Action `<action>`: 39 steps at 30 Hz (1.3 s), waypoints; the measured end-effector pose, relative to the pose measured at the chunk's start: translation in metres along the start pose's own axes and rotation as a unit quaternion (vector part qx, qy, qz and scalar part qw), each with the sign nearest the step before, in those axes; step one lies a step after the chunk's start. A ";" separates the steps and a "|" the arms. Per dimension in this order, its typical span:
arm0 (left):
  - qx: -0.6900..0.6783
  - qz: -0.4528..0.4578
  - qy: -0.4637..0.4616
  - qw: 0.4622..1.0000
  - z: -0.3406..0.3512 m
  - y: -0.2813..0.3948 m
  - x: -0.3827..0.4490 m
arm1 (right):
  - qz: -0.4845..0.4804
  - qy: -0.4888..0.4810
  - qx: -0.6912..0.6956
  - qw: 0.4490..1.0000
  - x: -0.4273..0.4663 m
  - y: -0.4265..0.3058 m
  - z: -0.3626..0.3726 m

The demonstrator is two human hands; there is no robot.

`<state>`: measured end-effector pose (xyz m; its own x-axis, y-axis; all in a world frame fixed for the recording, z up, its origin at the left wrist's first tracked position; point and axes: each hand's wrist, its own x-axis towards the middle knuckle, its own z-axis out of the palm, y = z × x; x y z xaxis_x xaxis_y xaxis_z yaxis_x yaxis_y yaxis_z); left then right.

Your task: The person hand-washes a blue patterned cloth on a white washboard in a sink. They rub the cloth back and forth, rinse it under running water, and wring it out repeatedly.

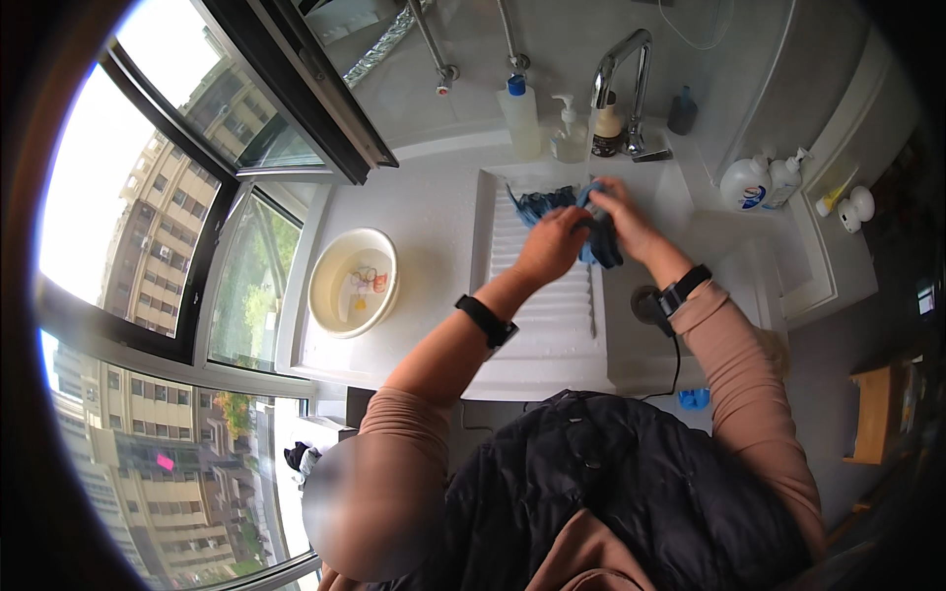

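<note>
A wet blue cloth (606,244), bunched up, is gripped between my two hands under the chrome faucet (641,81). My left hand (556,244) closes on it from the left, over the ribbed washboard (543,295) of the white laundry sink. From the right, my right hand (624,214) holds the cloth's upper part, its fingers partly hidden by the fabric. Another part of dark blue fabric (543,205) lies on the top of the washboard; whether it joins the held cloth I cannot tell.
A cream basin (318,284) stands on the left counter. Behind the sink are a blue-capped bottle (522,122), a clear pump bottle (568,137) and a dark-labelled bottle (607,133). White bottles (745,183) stand at the right. The basin drain (647,304) lies below my right hand.
</note>
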<state>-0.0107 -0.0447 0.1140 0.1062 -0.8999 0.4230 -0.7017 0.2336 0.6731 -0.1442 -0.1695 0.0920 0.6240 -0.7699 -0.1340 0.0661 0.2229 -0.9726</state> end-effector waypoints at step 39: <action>0.106 -0.239 -0.154 0.953 0.027 -0.071 -0.057 | -0.091 0.015 -0.386 0.918 0.097 0.066 -0.023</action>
<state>0.0138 -0.0199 0.0255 0.2615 -0.9576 -0.1212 -0.7542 -0.2811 0.5935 -0.0970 -0.2432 0.0104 0.6347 -0.7711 0.0503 -0.4120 -0.3928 -0.8222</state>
